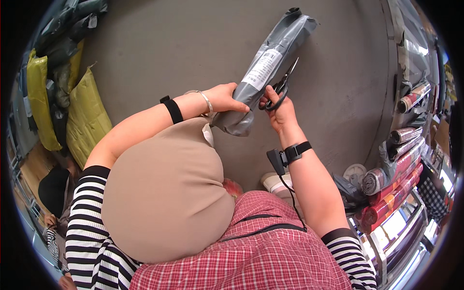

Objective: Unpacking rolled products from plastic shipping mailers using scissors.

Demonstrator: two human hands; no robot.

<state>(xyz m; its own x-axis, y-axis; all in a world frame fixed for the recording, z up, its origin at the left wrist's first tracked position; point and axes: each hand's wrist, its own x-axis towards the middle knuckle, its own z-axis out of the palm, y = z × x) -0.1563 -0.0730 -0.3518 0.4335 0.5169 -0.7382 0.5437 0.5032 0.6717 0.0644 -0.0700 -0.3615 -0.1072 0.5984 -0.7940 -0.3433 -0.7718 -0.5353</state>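
A long roll-shaped package (278, 46) in grey plastic slants up and away to the right in front of me, a white printed label (262, 68) on its side. My left hand (226, 98) grips it near its lower end, thumb laid across the plastic. Close against the package's right side, my right hand (280, 108) holds a pair of black-handled scissors (282, 88), fingers at the handle loops. The blades point up and away, and look nearly closed. Whether my right fingers also touch the package I cannot tell.
Yellow and dark plastic-wrapped bundles (87, 106) are piled at the left. Rolled red and patterned rugs (394, 193) in clear wrap lie on a metal rack at the right. Another person (55, 193) is at the lower left. Grey floor (183, 43) lies beneath the package.
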